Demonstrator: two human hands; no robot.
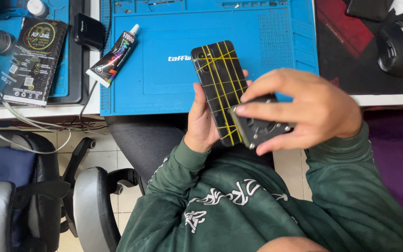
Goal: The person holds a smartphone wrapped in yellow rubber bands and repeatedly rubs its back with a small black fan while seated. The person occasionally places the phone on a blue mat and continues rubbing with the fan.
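Left hand [201, 121] cradles phone [220, 79]; right hand [313, 107] grips small fan [257, 128] against it.

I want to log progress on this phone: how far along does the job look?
Done: the phone is already bound with crossed yellow bands, and the glue tube lies set aside on the blue mat. In hand: the left hand holds the phone while the right hand holds a small dark fan-like block against its lower end. Left: the bands are still on.

Black phone [220, 84] crossed with yellow bands, blue mat [164, 60], green sleeves [350, 186]
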